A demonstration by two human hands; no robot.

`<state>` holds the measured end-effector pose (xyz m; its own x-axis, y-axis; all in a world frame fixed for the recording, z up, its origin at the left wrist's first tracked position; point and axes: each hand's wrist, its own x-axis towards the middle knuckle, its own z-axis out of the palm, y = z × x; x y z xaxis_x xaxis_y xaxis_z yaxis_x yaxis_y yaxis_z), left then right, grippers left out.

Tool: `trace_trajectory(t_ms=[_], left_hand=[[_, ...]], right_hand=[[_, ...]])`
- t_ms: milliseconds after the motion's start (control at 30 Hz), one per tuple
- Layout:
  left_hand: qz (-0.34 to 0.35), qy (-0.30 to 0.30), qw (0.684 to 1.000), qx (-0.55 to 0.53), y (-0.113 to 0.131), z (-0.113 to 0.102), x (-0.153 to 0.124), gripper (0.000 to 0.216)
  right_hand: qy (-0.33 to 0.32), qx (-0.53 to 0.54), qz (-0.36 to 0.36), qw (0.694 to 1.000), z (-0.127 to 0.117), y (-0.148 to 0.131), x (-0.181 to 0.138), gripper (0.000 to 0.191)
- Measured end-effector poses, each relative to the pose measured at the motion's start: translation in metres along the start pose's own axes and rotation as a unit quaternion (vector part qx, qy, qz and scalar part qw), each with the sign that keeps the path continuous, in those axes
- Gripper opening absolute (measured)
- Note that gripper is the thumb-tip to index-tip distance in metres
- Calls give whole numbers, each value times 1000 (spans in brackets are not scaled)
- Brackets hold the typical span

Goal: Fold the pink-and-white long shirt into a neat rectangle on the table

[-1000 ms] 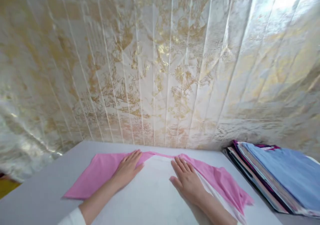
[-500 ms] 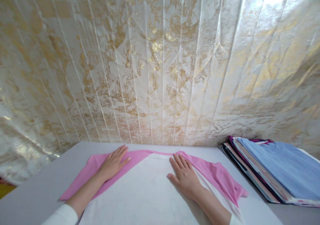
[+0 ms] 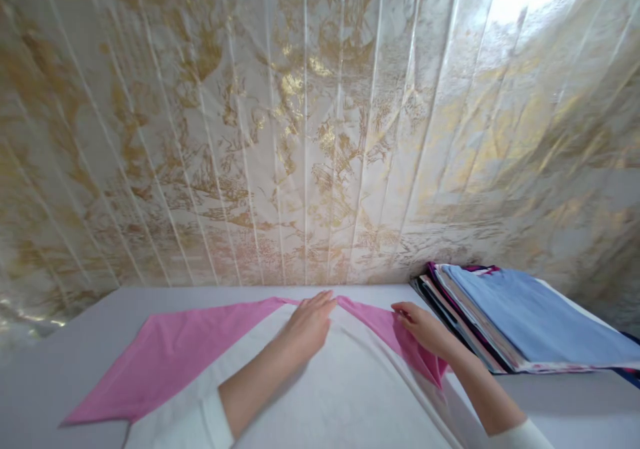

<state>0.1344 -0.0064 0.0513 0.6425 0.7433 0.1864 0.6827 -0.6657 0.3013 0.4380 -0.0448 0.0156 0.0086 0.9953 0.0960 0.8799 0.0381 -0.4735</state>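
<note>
on surface (image 3: 70, 316): smoothing shirt (image 3: 345, 396), left hand (image 3: 307, 326) flat near collar, right hand (image 3: 425, 329) pinching pink sleeve (image 3: 395, 332); next, probably folding sleeve inward.

Bright soft daylight, blown-out glare at the top right, gold sheen on the foil backdrop (image 3: 300, 136), faint shadows, slight softness, wide-angle bending at the edges

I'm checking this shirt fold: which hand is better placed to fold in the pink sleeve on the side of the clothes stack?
Probably the right hand: it rests on that pink sleeve, beside the clothes stack. The left hand lies flat near the collar, on the white body of the shirt.
</note>
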Motion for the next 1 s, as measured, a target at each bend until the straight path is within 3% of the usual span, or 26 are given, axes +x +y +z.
trace_trajectory(t_ms=[133,233,400,633,800,900,1000], left_hand=[[10,33,999,-34,36,36,61,46],[19,48,997,-52,45,59,82,32],[24,64,996,-64,32,75,76,22],[-57,92,993,-35,-1,69,69,31],[-63,94,993,-21,-2,67,68,28],[-62,96,993,-16,-1,67,68,27],[-64,97,993,-14,-1,67,68,27]], right_hand=[[-23,66,39,997,-19,26,-13,44],[-16,120,40,992,-25,40,-22,48],[54,37,77,995,-24,41,-20,44],[6,-56,137,989,-25,19,-22,30],[-62,11,137,989,-27,11,-31,12],[-15,69,113,991,-36,10,-32,14],[22,215,89,972,-48,11,-36,22]])
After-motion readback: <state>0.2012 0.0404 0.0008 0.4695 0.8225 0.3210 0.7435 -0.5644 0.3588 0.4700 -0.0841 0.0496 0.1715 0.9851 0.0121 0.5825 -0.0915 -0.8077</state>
